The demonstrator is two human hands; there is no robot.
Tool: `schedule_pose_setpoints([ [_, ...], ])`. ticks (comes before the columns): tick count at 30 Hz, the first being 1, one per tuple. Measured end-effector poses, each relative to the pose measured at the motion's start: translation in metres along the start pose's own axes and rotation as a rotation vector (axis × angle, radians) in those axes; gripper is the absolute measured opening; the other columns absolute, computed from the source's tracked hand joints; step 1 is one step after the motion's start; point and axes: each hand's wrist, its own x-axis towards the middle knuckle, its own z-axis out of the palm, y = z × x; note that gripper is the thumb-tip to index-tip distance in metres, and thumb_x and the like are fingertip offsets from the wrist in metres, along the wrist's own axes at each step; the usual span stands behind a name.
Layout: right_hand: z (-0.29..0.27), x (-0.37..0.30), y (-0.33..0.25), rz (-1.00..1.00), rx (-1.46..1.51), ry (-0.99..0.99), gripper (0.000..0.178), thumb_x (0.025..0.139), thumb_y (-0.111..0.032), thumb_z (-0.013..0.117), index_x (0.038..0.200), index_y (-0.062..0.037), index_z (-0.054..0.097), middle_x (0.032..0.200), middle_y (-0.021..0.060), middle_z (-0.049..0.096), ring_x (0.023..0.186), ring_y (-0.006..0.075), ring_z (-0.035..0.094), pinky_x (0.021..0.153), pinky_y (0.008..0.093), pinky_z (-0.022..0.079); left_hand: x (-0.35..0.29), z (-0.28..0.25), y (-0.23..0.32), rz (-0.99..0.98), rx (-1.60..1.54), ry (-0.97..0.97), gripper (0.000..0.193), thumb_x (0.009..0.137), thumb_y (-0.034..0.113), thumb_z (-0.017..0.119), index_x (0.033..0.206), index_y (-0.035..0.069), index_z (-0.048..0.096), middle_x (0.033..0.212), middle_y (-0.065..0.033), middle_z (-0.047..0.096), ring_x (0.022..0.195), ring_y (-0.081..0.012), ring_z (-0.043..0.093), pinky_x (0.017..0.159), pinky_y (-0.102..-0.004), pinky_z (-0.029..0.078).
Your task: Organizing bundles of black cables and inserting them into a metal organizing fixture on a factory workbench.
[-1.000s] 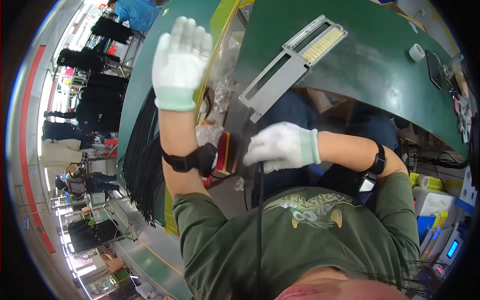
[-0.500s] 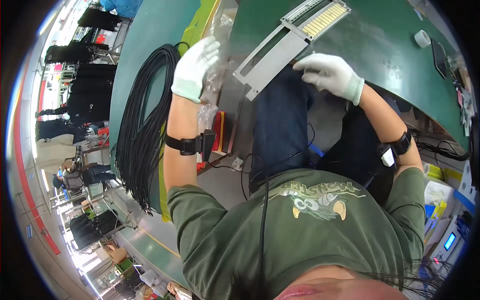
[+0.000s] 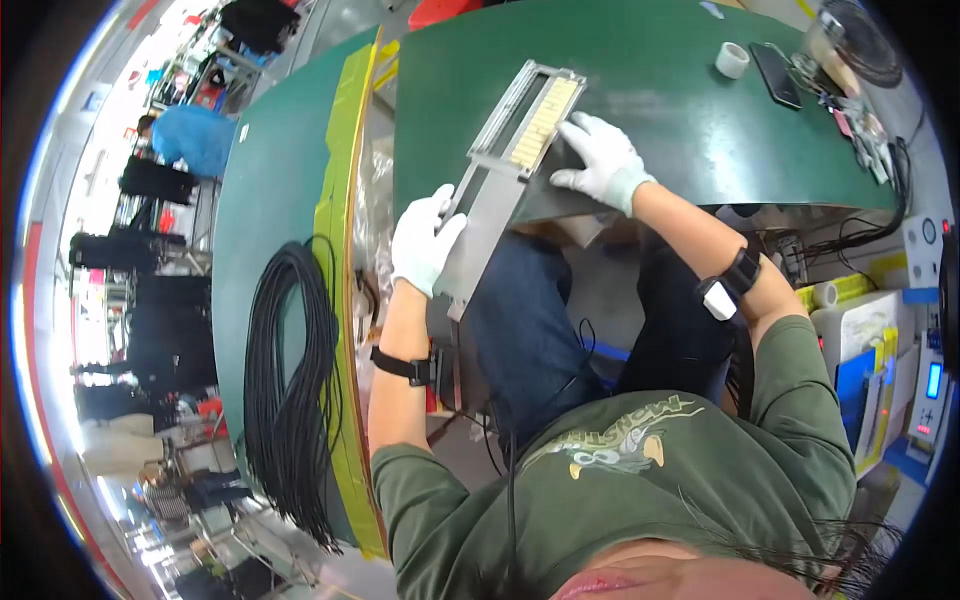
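Observation:
A long flat metal frame (image 3: 487, 217) lies slanted across the near edge of the green table, its lower end sticking out over my legs. A row of small cream-coloured pieces (image 3: 543, 125) sits in its far section, beside an open slot. My white-gloved left hand (image 3: 424, 245) is on the frame's left rail, thumb on the inner side and fingers on the outer; part of the grip is hidden. Beside the far section, my gloved right hand (image 3: 603, 163) has its fingers spread. Its index fingertip is at the frame's right edge, and the thumb stands apart.
A coil of black cables (image 3: 290, 390) lies on the left side table (image 3: 235, 200), edged with yellow tape (image 3: 340, 160). On the green table (image 3: 640, 60) are a white tape roll (image 3: 732, 61), a phone (image 3: 776, 75) and small tools. A device with a lit screen (image 3: 933, 380) stands right.
The view has shifted. My left hand has come from beside the side table's edge onto the frame's rail. My right hand has moved up alongside the cream pieces.

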Motion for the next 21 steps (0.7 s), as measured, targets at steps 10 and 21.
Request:
schedule_pose_setpoints([
  [10, 0.010, 0.047, -0.009, -0.271, 0.031, -0.312, 0.074, 0.071, -0.039, 0.080, 0.131, -0.0052, 0.054, 0.134, 0.0226, 0.050, 0.130, 0.0405, 0.042, 0.112, 0.0485, 0.032, -0.029, 0.011, 0.026, 0.043, 0.155, -0.031, 0.051, 0.079, 0.021, 0.078, 0.125, 0.005, 0.064, 0.091, -0.0084, 0.063, 0.071, -0.0188, 0.060, 0.069, -0.0323, 0.052],
  [21, 0.029, 0.043, 0.024, -0.224, 0.123, -0.308, 0.080, 0.072, -0.024, 0.075, 0.145, -0.0093, 0.046, 0.155, 0.0204, 0.037, 0.147, 0.0373, 0.027, 0.123, 0.0475, 0.016, -0.076, -0.137, -0.057, -0.243, 0.598, 0.546, 0.054, 0.079, 0.038, 0.079, 0.119, 0.005, 0.068, 0.113, -0.0163, 0.068, 0.110, -0.0318, 0.062, 0.100, -0.0426, 0.046],
])
